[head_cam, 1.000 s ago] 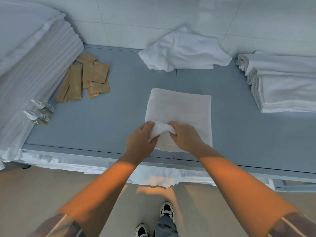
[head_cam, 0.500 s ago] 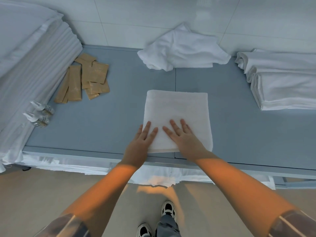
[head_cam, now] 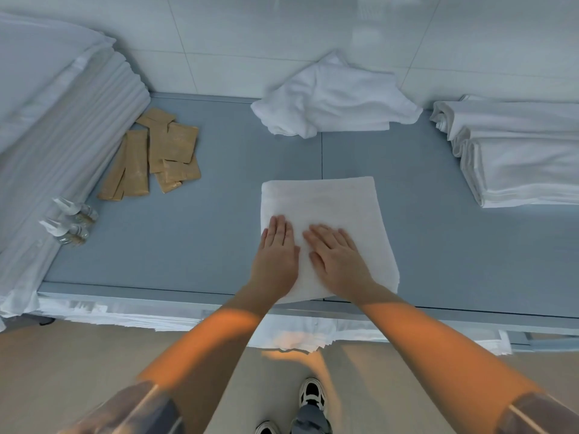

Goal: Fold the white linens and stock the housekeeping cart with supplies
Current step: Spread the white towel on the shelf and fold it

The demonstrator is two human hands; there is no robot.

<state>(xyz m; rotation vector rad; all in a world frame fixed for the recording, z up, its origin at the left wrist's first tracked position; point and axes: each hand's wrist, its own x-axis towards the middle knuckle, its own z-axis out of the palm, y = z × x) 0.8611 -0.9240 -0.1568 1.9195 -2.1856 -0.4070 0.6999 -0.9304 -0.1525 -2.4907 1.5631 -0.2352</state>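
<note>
A grey-blue work surface [head_cam: 200, 245] runs along a wall of pale tiles [head_cam: 250, 42], with a beige floor below its front edge. Far to the left of the hands, a tall stack of folded white sheets [head_cam: 62, 136] slopes down onto the surface and hangs over its near corner. Against the foot of that stack, well left of the left hand, lie two small clear bottles [head_cam: 70, 222] on their sides, caps pointing left. Beyond them, further from the person, a loose pile of tan paper sachets [head_cam: 156, 155] lies fanned on the surface. The left hand [head_cam: 275, 255] lies flat, fingers straight and together, on the near left part of a folded white towel [head_cam: 322, 211]. This towel sits at the front edge of the surface, directly under both hands, a near-square rectangle whose slightly longer axis runs away from the person, its near edge just overhanging the rim and its far edge pointing at the wall. The right hand [head_cam: 336, 261] lies just beside the left, also flat with straight fingers, angled a little leftward, pressing the towel's near middle. Past the fingertips, against the wall, a crumpled white towel [head_cam: 335, 98] lies unfolded. Well to the right of the right hand is a stack of folded white towels [head_cam: 517, 151], folds facing left. Nothing lies between the hands and these piles. Under the surface edge, white linen [head_cam: 125, 314] shows on a lower level.
</note>
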